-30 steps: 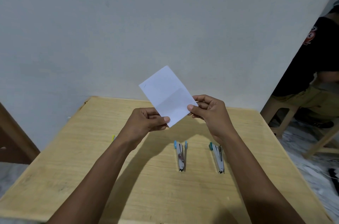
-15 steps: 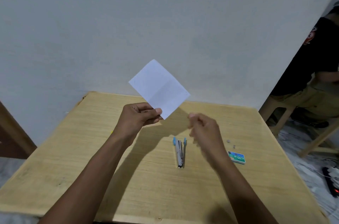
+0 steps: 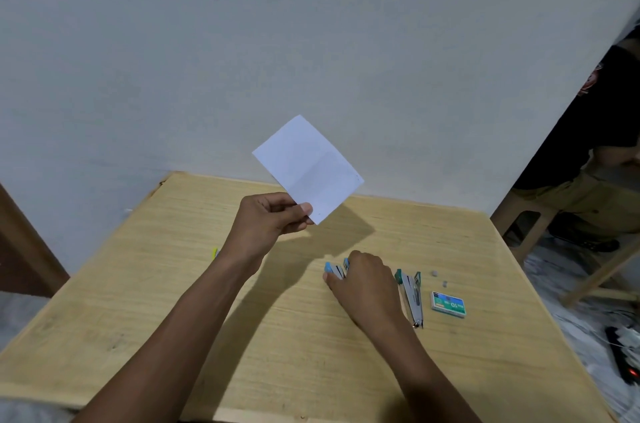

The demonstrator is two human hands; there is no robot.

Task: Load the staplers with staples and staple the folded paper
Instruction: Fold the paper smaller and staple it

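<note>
My left hand [image 3: 268,223] pinches the lower corner of a white folded paper [image 3: 308,168] and holds it up above the far half of the wooden table [image 3: 173,284]. My right hand [image 3: 363,287] lies low over a blue-tipped stapler [image 3: 334,270]; only the stapler's blue end shows past the fingers, which curl around it. A green-tipped stapler [image 3: 412,298] lies just right of that hand. A small green box of staples [image 3: 447,305] sits further right.
Two tiny grey bits [image 3: 434,273] lie beyond the staple box. A yellow-blue object [image 3: 215,253] peeks out behind my left wrist. A person sits on a wooden stool [image 3: 530,225] at the right. A wall stands behind the table.
My right hand let go of the paper and dropped down onto the blue-tipped stapler. My left hand alone keeps the paper raised.
</note>
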